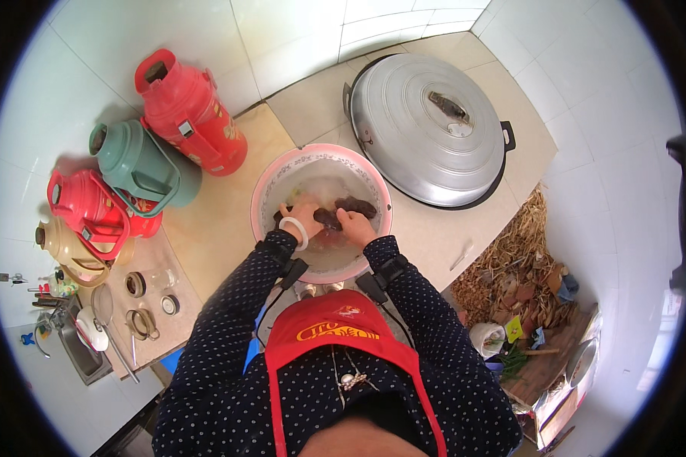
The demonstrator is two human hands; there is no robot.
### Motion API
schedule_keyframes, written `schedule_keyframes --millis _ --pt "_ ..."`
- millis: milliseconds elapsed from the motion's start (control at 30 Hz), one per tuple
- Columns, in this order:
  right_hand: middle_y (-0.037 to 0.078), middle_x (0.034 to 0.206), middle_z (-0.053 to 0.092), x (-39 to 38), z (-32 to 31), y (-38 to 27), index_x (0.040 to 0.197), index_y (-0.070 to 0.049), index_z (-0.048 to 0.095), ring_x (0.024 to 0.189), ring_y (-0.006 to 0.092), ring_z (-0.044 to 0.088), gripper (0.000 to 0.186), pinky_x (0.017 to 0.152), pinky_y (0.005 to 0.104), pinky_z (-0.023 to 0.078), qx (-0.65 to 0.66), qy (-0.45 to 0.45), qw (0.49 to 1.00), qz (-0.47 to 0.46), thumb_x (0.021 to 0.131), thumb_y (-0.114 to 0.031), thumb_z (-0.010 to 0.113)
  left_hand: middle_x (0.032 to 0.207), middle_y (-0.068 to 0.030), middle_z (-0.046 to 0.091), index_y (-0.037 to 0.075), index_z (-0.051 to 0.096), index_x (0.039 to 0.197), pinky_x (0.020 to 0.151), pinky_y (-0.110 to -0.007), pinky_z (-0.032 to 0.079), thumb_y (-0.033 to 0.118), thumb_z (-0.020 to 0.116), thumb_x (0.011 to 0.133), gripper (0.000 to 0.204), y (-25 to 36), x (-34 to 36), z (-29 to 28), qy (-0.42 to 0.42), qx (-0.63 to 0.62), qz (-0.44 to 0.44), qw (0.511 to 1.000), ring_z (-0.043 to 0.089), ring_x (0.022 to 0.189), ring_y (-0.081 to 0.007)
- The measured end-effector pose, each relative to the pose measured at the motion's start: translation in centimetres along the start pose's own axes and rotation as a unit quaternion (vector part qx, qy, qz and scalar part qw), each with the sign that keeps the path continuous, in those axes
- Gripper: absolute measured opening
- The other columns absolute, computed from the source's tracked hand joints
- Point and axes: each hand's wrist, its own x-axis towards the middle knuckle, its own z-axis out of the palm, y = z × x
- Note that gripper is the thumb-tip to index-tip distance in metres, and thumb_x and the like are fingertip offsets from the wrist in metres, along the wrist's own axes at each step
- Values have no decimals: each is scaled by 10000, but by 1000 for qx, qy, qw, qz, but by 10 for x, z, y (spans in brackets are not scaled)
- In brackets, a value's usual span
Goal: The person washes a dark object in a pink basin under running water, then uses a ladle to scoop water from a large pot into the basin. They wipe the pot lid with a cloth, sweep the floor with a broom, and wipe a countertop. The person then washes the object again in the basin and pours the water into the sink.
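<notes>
A basin point(387, 208) with a pink rim and a patterned pale inner wall holds cloudy water. Both hands are inside it. My right hand point(356, 227) is closed, its fingertips on a dark brown, elongated lump point(328, 219) whose kind I cannot make out. Another dark lump point(358, 206) lies just beyond those fingers. My left hand point(303, 216), with a white bangle point(297, 232) at the wrist, reaches down beside the first lump. Its fingertips are blurred and partly hidden at the water, so its grip does not show.
A large lidded metal pan point(427, 126) sits at the back right of the counter. Red flasks point(194, 114) and a green flask point(141, 164) stand at left, near jars point(162, 279) and a strainer point(103, 305). Straw point(511, 259) is heaped below the counter's right edge.
</notes>
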Motion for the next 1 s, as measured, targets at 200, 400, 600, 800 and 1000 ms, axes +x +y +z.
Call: schedule_keyframes --millis 200,400,600,800,1000 --pt "82 1147 541 -11 3 -16 1189 -112 520 945 243 597 439 803 465 515 456 -136 859 187 955 -457 380 1076 -128 575 -47 550 1063 970 -322 417 -3 519 718 349 9 -30 -26 -78 -643 156 746 555 1038 -217" --pt "74 1057 573 7 24 6 1052 -139 547 921 235 588 437 849 471 489 643 -199 718 177 952 -529 377 1023 -140 570 -27 491 1070 961 -356 432 13 463 762 312 15 -40 -30 -181 -809 115 548 565 997 -240" --pt "72 1056 578 -5 8 -6 1081 -140 530 966 245 580 423 862 469 483 679 -386 618 89 909 -522 480 1007 -118 558 35 482 1098 917 -380 455 125 510 892 227 2 -41 -26 -217 -861 116 444 561 970 -226" --pt "75 1052 577 -36 -6 -58 1123 -135 519 915 232 593 388 715 391 508 590 -322 728 135 882 -430 592 1078 -79 570 108 468 1169 908 -342 469 391 493 953 357 -14 -22 -7 43 -571 83 815 567 1006 -192" --pt "72 935 598 -32 9 -60 1081 -122 517 800 176 584 281 549 297 424 571 -352 731 125 865 -235 656 1045 -89 602 111 499 1144 807 -332 521 488 522 905 447 -26 -17 0 -204 -842 5 499 606 947 -199"
